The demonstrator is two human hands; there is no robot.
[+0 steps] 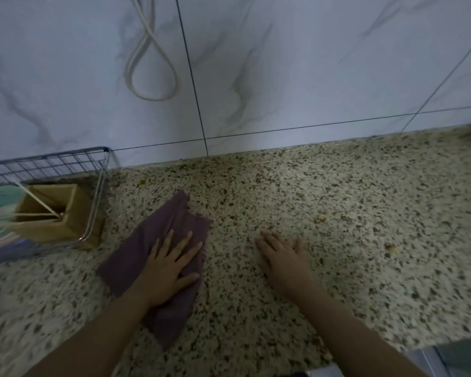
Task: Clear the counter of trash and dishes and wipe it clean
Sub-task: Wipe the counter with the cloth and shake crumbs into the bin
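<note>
From your head view, your left hand [169, 270] lies flat with fingers spread, pressing the purple cloth [158, 257] onto the speckled desk [337, 208] left of centre; the palm hides the cloth's middle. Your right hand [283, 257] rests released and flat on bare desk at centre. Small yellowish crumbs [320, 219] sit to the right, blurred. At the left edge, a wire rack [98, 186] is cut off, its contents hard to make out.

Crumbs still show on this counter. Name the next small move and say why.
Probably sweep the purple cloth under the left hand rightward, toward the crumbs on the counter beyond the right hand, which rests flat and empty.
</note>
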